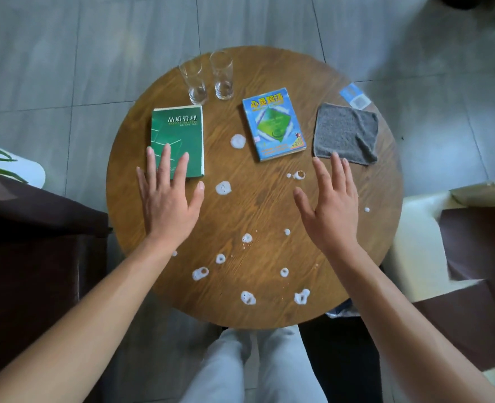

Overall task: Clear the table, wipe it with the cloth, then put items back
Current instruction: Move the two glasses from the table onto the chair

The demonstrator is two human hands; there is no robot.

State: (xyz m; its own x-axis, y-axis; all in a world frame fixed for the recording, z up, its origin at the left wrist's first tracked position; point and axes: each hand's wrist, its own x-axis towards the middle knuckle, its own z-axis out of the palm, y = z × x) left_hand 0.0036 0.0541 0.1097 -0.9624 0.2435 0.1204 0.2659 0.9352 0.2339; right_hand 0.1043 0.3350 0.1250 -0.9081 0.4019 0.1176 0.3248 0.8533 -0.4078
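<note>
A round wooden table carries a green book at the left, a blue book in the middle and a folded grey cloth at the right. Two clear glasses stand at the far edge. Several white foam blobs dot the wood. My left hand hovers open, its fingertips over the green book's near end. My right hand is open with spread fingers, its tips just short of the cloth's near edge. Neither hand holds anything.
A dark brown seat stands left of the table, with a white plant pot behind it. A cream and brown chair stands at the right. A blue and grey card lies at the table's far right rim. Grey floor tiles surround everything.
</note>
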